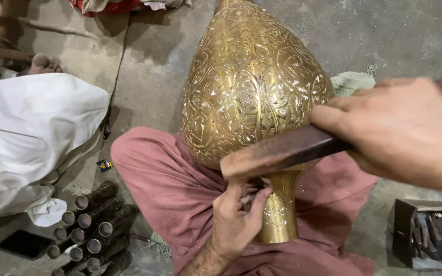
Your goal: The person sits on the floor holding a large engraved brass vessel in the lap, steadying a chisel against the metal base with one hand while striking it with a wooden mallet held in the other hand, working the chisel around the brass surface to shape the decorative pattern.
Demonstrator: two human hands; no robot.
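Glossy engraved brass vase (pixel 251 87), matt dark wooden mallet (pixel 277 153), rough concrete floor (pixel 384 30).

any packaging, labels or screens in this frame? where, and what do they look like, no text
Small packet: on the floor left of the knee, squarish, blue with yellow.
Phone: flat on the floor at lower left, dark rectangle, screen black.
Box: on the floor at lower right, open, dark sides, holds dark metal tools.
No signs or labels otherwise.
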